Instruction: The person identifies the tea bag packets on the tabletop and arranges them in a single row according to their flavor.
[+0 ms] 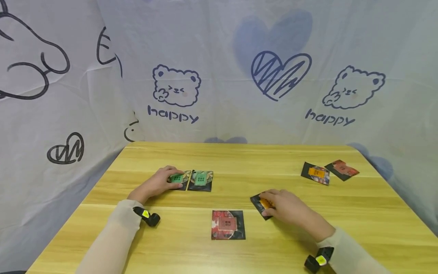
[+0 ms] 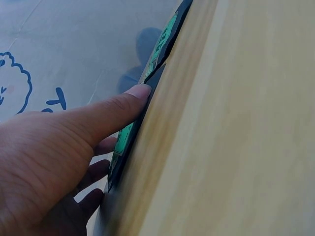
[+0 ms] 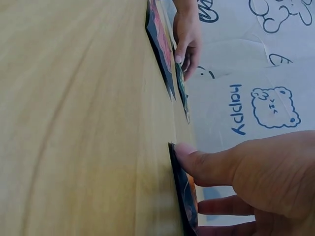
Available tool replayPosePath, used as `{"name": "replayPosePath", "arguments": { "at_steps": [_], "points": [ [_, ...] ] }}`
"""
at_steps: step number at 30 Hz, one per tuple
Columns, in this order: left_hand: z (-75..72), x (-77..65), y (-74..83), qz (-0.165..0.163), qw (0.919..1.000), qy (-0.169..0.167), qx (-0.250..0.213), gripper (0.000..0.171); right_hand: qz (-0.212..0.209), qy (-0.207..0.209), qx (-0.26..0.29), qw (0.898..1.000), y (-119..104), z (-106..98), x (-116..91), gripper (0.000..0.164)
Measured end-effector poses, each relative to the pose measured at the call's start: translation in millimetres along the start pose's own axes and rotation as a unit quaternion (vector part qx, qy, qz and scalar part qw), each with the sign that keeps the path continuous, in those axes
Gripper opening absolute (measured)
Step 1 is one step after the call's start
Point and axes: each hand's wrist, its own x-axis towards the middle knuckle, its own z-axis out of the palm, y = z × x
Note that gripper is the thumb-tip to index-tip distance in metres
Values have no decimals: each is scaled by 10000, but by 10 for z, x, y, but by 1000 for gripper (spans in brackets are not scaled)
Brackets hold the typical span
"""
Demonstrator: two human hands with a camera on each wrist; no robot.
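At the table's left side my left hand (image 1: pixel 161 183) holds a small flat green-and-black packet (image 1: pixel 176 178), thumb at its near edge and fingers across the far part. A matching green packet (image 1: pixel 201 179) lies just to its right, a narrow gap between them. My right hand (image 1: pixel 287 205) spans an orange-and-black packet (image 1: pixel 266 203) right of centre. In the right wrist view its thumb touches one end of that packet (image 3: pixel 184 194), with the fingers behind. How firmly either hand grips cannot be seen. Between the hands, nearer me, lies a red-and-black packet (image 1: pixel 227 225).
Toward the back right of the wooden table (image 1: pixel 178 243) lie another orange packet (image 1: pixel 316 173) and a second reddish packet (image 1: pixel 342 170), close together. A pale cloth (image 1: pixel 222 114) with printed bears and hearts hangs behind the table and along its left side.
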Motion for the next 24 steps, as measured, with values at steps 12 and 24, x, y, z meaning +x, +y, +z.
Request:
{"name": "replayPosePath", "arguments": {
  "at_steps": [12,24],
  "points": [
    [-9,6,-1,-92,9999,-53,0,58,-281,12,393,9988,3,14,79,51],
    [-28,0,8,-85,9999,-84,12,57,-297,-106,168,9994,-76,-16,169,50]
  ]
}}
